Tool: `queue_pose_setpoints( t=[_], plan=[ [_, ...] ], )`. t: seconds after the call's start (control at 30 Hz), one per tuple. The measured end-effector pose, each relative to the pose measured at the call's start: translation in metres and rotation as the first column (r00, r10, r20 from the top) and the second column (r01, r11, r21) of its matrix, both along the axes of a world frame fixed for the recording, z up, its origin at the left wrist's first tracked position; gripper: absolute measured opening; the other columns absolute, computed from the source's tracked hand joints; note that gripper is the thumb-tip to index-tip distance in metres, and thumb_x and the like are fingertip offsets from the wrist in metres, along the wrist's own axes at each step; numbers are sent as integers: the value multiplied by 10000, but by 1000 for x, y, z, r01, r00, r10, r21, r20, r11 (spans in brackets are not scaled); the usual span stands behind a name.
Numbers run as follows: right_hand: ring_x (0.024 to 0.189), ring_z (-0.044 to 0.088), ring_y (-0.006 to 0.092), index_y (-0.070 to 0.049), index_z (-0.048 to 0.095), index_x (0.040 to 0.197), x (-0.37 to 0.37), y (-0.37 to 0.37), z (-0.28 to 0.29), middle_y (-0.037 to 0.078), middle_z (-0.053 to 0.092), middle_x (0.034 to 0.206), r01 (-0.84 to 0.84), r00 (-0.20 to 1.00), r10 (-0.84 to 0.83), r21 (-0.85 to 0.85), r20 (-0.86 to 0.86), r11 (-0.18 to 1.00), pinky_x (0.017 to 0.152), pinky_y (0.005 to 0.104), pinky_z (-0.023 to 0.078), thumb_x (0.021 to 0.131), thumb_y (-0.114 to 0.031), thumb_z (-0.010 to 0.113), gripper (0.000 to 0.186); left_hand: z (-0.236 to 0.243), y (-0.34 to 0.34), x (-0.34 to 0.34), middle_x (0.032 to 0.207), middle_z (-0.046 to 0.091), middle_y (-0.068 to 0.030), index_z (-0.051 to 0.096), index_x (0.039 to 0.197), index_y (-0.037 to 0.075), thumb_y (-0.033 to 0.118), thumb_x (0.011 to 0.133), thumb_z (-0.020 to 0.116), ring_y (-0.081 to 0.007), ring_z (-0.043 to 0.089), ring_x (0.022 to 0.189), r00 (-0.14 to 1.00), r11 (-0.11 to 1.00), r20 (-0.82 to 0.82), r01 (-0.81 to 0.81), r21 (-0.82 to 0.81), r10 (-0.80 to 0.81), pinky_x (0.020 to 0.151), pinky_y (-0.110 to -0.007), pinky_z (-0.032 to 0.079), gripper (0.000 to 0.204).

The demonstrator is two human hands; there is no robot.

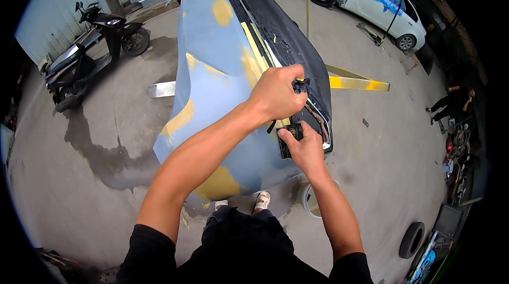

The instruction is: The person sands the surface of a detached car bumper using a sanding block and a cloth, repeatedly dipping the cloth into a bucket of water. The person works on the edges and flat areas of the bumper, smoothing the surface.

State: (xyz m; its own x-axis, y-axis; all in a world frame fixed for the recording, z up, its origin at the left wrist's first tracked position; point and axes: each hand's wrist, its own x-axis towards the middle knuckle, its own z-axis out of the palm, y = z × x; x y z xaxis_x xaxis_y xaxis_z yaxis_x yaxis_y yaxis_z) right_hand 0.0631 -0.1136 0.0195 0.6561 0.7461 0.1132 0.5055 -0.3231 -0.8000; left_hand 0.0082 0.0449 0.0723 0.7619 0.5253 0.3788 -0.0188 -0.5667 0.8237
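A large car body panel (212,93) lies before me, coated in grey-blue primer with yellowish filler patches. Its right side carries black trim (302,35) with strips of yellow tape (255,48) along the seam. My left hand (277,94) is closed in a fist above the trim, around a crumpled black piece (301,85) whose kind I cannot make out. Nearer to me, my right hand (307,149) pinches a black rectangular piece (283,143) at the panel's near right end, thumb on top. The fingers' undersides are hidden.
Yellow stand bars (360,83) jut out on the right, and a metal bar (161,89) on the left. A bucket (309,202) stands by my feet. Around are a black scooter (95,56), a white car (382,5), a tire (411,240) and a person (453,102) in dark clothes.
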Motion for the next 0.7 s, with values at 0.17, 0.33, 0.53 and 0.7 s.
queue_pose_setpoints(
  t=[0.17, 0.33, 0.53, 0.7],
  plan=[
    [782, 651, 458, 31, 652, 891, 14, 58, 19, 260, 679, 804, -41, 973, 32, 35, 230, 999, 731, 478, 512, 831, -323, 781, 382, -19, 27, -13, 817, 672, -122, 625, 914, 13, 100, 716, 710, -247, 632, 701, 949, 952, 230, -256, 169, 215, 643, -353, 502, 233],
    [730, 687, 327, 14, 677, 905, 8, 6, 5, 181, 698, 776, -67, 998, 68, -107, -1, 992, 697, 379, 520, 830, -344, 805, 388, -49, 74, -99, 1043, 686, -138, 614, 1115, 35, 205, 786, 758, -320, 660, 943, 931, 847, 104, -362, 389, 350, 1010, -449, 463, 397],
    [758, 692, 373, 55, 689, 962, 15, 76, 39, 227, 704, 791, -45, 997, 50, -88, 52, 995, 743, 425, 532, 821, -336, 799, 430, -63, 77, -108, 1070, 655, -120, 592, 1118, 47, 293, 794, 782, -348, 619, 1044, 948, 887, 113, -318, 334, 298, 1154, -579, 321, 450],
    [793, 696, 387, 49, 682, 1030, 15, 68, 29, 226, 710, 811, -46, 969, 61, -66, 238, 997, 752, 436, 535, 864, -350, 761, 439, -63, 76, -110, 1085, 682, -156, 610, 1161, 9, 263, 798, 790, -341, 657, 1026, 941, 882, 105, -337, 329, 321, 1182, -525, 315, 478]
  ],
)
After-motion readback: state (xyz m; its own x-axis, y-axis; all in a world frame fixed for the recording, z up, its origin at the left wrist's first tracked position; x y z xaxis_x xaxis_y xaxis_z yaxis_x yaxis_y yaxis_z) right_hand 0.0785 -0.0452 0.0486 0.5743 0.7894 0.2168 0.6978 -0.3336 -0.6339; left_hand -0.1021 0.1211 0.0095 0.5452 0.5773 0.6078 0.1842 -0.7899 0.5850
